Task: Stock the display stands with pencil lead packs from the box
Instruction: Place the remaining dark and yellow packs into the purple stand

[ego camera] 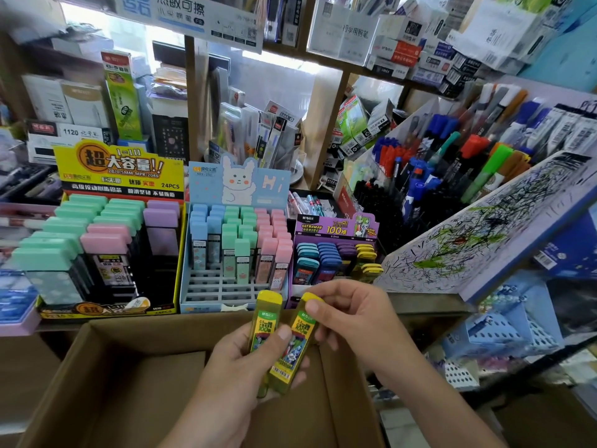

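Free front slots, blue stand

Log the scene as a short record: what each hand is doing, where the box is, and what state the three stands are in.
left hand: grips two yellow packs from below, thumb across them
right hand: pinches the top of the right-side pack
box: open cardboard, under both hands
purple stand: rightmost, yellow packs in its right column
blue stand: middle, front slots empty
yellow stand: leftmost, holds wide packs
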The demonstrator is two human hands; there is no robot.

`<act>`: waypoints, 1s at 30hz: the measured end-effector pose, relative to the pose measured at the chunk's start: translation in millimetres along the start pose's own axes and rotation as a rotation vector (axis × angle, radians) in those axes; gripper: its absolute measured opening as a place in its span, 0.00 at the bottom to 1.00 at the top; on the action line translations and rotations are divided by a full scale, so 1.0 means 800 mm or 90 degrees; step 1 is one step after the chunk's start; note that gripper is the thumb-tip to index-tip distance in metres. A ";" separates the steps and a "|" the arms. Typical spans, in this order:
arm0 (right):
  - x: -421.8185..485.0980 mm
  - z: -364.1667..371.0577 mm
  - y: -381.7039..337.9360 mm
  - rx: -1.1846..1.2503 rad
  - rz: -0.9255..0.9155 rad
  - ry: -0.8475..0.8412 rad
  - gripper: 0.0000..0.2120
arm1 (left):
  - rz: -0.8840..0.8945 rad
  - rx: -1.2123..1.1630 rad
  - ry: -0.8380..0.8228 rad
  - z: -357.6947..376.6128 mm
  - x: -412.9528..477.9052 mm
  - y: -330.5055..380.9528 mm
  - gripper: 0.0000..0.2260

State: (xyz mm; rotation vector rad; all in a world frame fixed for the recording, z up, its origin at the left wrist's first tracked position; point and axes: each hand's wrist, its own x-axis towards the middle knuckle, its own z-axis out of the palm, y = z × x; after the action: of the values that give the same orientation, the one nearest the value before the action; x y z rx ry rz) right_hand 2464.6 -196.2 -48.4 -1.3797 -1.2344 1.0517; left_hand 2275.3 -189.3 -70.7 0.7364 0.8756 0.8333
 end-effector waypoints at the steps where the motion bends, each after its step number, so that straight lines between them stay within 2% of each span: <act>1: 0.000 -0.003 -0.002 0.008 -0.003 0.009 0.13 | 0.000 -0.006 0.011 0.000 0.001 0.000 0.06; 8: 0.000 -0.034 -0.017 0.021 -0.076 0.084 0.11 | -0.002 -0.057 0.051 -0.007 0.003 0.007 0.10; 18: 0.013 -0.106 -0.026 -0.193 -0.153 0.200 0.08 | -0.006 -0.014 0.061 -0.010 0.001 0.013 0.11; 30: 0.033 -0.119 -0.026 -0.333 -0.227 0.239 0.09 | 0.000 -0.014 0.063 -0.006 0.000 0.013 0.11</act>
State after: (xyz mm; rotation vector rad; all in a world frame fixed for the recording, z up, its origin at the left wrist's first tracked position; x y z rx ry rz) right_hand 2558.1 -180.1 -12.6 -1.5724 -1.4499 0.2075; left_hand 2267.9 -183.3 -64.1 0.6807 0.9535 0.8847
